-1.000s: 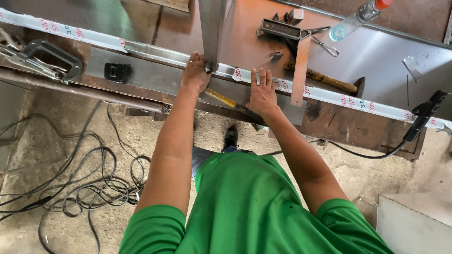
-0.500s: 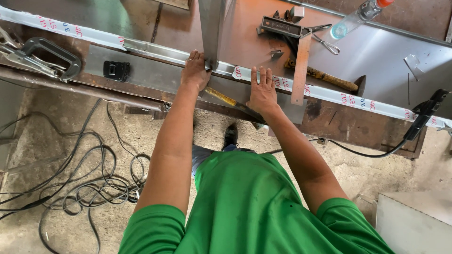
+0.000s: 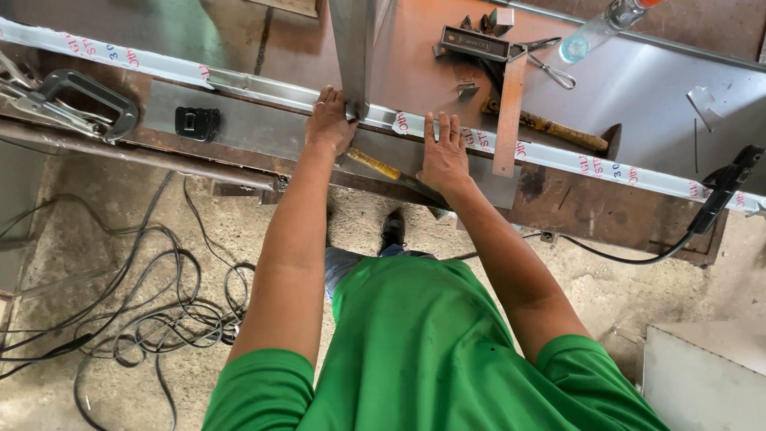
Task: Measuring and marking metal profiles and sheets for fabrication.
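Note:
A long steel bar [image 3: 255, 86] wrapped in white printed film lies across a rusty steel workbench [image 3: 606, 207]. A second steel bar [image 3: 355, 40] meets it at a right angle and runs away from me. My left hand [image 3: 329, 121] grips the joint where the two bars meet, fingers curled on the long bar. My right hand [image 3: 444, 152] lies flat, fingers spread, pressing on the long bar just right of the joint. A yellow-handled tool [image 3: 375, 164] sits on the bench edge between my hands.
A C-clamp [image 3: 92, 100] and a small black block [image 3: 197, 122] lie at the left. A steel square [image 3: 508, 104], a hammer [image 3: 558, 129], pliers [image 3: 550, 68] and a clear bottle [image 3: 594, 30] lie at the right. Black cables [image 3: 144, 319] coil on the floor.
My right hand has spread flat on the long bar. My left hand stays at the joint.

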